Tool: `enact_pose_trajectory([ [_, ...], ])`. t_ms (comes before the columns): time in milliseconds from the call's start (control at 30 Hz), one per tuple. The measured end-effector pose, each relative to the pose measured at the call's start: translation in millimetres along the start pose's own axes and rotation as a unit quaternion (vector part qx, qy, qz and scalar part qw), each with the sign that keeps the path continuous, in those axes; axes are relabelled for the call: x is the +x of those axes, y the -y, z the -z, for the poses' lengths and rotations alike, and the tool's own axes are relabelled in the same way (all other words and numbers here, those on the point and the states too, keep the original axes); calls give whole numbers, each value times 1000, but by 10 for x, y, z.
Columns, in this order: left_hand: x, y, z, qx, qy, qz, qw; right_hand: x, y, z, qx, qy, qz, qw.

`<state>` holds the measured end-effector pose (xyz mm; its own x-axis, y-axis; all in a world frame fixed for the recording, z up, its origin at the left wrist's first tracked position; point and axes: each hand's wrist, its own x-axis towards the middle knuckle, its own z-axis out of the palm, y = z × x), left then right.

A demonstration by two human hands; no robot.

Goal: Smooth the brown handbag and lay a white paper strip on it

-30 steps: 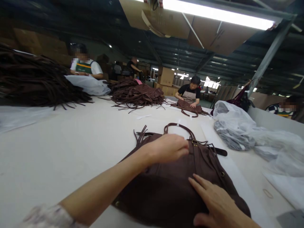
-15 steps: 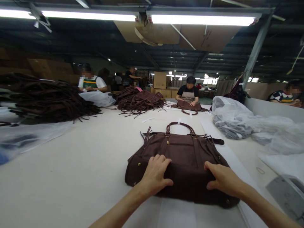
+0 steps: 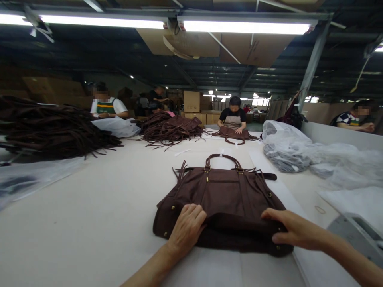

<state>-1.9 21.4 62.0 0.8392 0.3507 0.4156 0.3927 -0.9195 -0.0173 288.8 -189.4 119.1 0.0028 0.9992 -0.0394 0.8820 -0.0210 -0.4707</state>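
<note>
A dark brown handbag (image 3: 224,195) lies on the white table, its looped handles pointing away from me and its base toward me. My left hand (image 3: 188,227) has its fingers curled over the left part of the lower edge, gripping the material. At the lower right, my right hand (image 3: 291,228) holds the bag with fingers on top and thumb below, a little apart. A fold of the base bulges between both hands. A small zip with a gold pull (image 3: 208,179) crosses the upper panel. Brass studs dot the base.
Brown bags are heaped at the left (image 3: 54,127) and farther back (image 3: 172,127). Clear plastic bags (image 3: 287,147) with grey contents line the right, near a grey device (image 3: 356,235). Across the table a person (image 3: 235,113) handles another brown bag. A rubber band (image 3: 320,209) lies at the right.
My left hand's fingers have curled in and closed on the bag's lower edge. My right hand has slid toward the lower right corner. The base now bulges in a fold.
</note>
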Motion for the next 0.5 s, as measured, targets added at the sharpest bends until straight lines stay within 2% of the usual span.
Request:
enact_pose_trajectory([
  [67, 12, 4, -6, 1, -4, -1, 1000, 28, 43, 194, 50, 37, 16, 998],
  [133, 21, 12, -11, 0, -11, -5, 1000, 110, 45, 229, 11, 41, 4, 999],
  [167, 22, 18, -16, -1, -14, -9, 1000, 157, 23, 183, -37, 24, -13, 999],
  [233, 14, 29, -34, 2, -21, -21, 1000, 229, -61, -13, -153, -24, -46, 987],
  [300, -4, 36, -61, 8, -28, -30, 999, 232, -183, -292, -252, -68, -46, 964],
  [400, -36, 38, -90, 19, -30, -40, 999, 102, -373, -695, -328, -154, 59, 930],
  [500, -81, 46, -68, 29, -22, -63, 997, -51, -503, -931, -392, -232, 130, 881],
])
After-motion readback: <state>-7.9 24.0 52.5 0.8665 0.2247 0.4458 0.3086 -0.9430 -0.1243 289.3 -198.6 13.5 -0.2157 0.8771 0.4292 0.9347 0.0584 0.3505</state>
